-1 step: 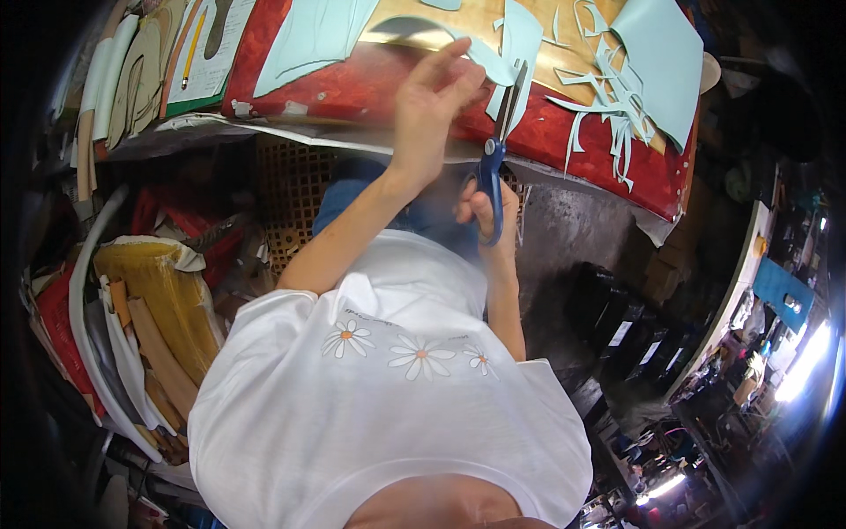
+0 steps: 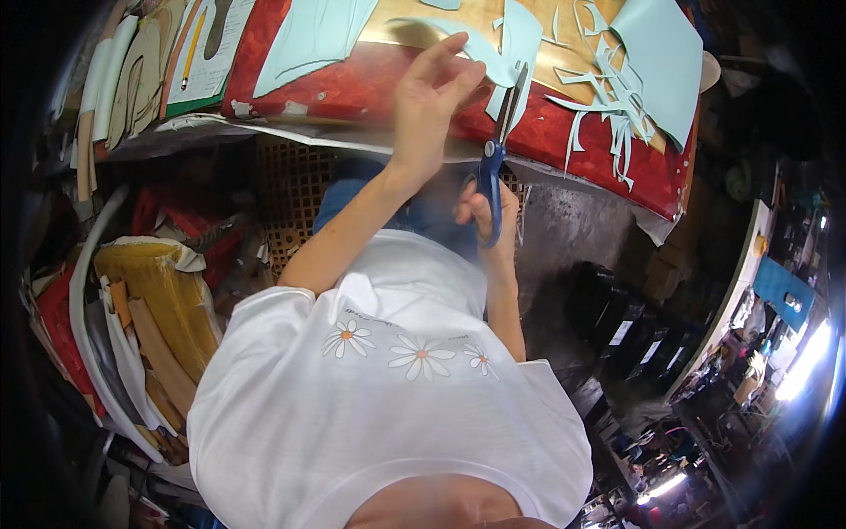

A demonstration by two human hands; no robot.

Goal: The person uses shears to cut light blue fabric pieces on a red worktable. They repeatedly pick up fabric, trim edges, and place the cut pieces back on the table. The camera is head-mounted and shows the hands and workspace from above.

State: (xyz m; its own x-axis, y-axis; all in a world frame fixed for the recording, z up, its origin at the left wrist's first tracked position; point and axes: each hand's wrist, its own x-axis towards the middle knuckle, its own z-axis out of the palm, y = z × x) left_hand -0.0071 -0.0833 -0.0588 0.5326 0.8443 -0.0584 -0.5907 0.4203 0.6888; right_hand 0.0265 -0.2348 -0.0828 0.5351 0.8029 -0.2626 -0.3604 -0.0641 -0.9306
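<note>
My left hand [image 2: 432, 97] is raised over the edge of the red-covered table [image 2: 352, 88], its fingers pinching a curved piece of pale blue-green sheet [image 2: 515, 40]. Just below the table edge, my right hand [image 2: 480, 216] grips blue-handled scissors [image 2: 498, 150]. Their blades point up into the lower edge of that piece. A tan board [image 2: 467, 13] lies under the sheet on the table.
Thin pale offcut strips [image 2: 608, 97] hang over the table edge at right, beside a larger pale sheet [image 2: 656, 53]. Another pale sheet [image 2: 313, 35] lies at left, near a paper with a yellow pencil [image 2: 192, 48]. Rolled and stacked material [image 2: 150, 300] fills the floor at left.
</note>
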